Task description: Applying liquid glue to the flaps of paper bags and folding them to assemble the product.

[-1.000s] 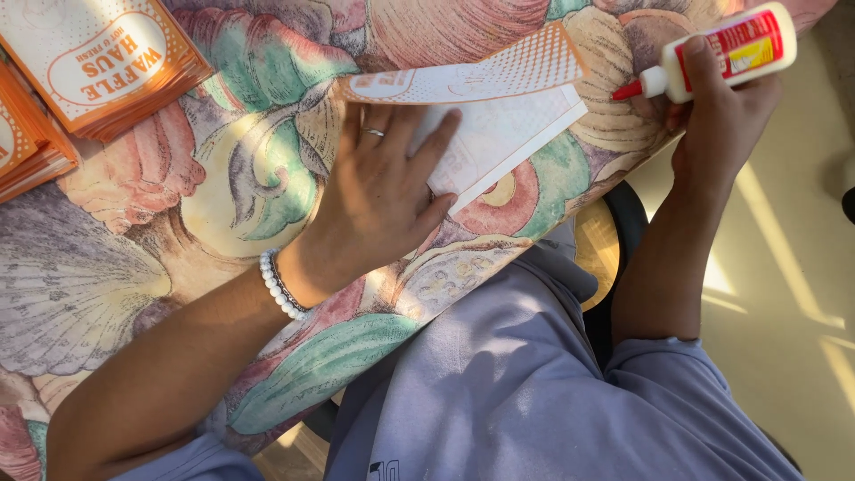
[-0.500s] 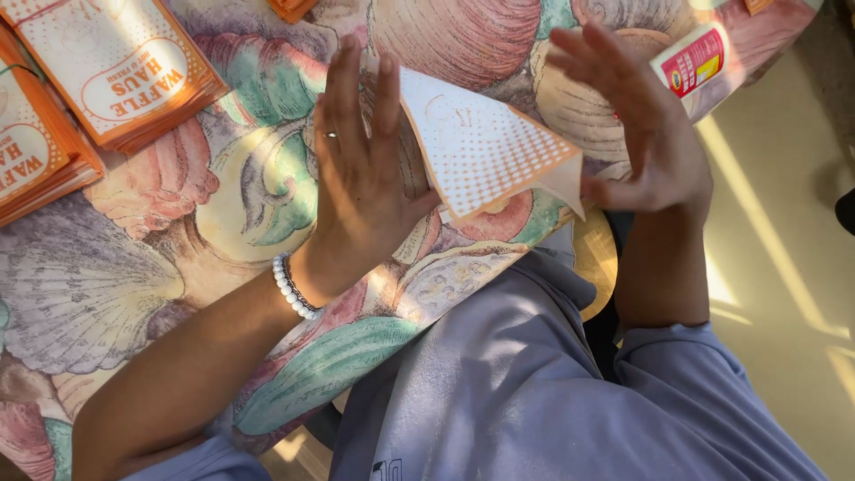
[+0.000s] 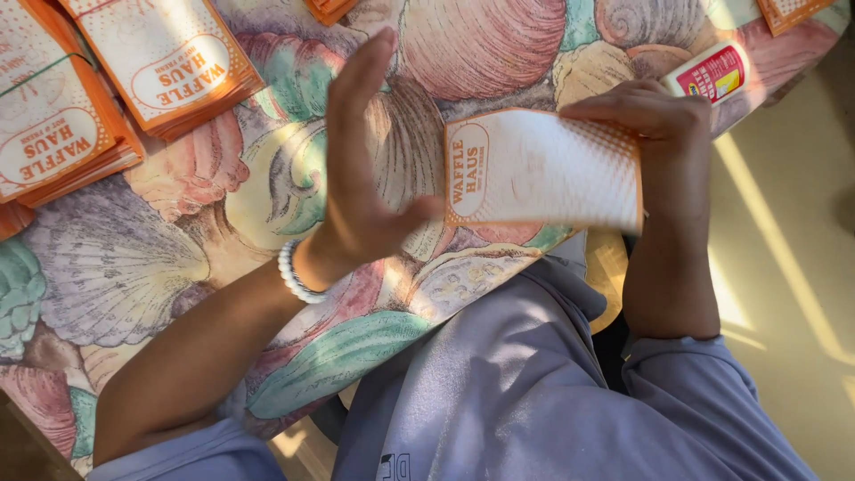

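Note:
An orange-and-white paper sleeve [image 3: 534,169] with a dotted pattern is lifted off the table and held level between my hands. My right hand [image 3: 655,134] grips its right end, fingers curled over the top. My left hand [image 3: 361,169] stands on edge with flat fingers, its thumb touching the sleeve's left end. A white bead bracelet sits on my left wrist. A small white glue bottle [image 3: 712,73] with a red label lies on the table just beyond my right hand.
Stacks of matching orange sleeves [image 3: 107,80] lie at the left, with more at the top edge [image 3: 331,9] and top right corner [image 3: 788,11]. A shell-patterned tablecloth [image 3: 134,267] covers the table. My grey-blue shirt and a sunlit floor [image 3: 784,267] fill the lower right.
My right hand put the glue bottle down on the table and took hold of the sleeve. The sleeve was folded, lifted and turned printed side up. My left hand rose from flat to on edge.

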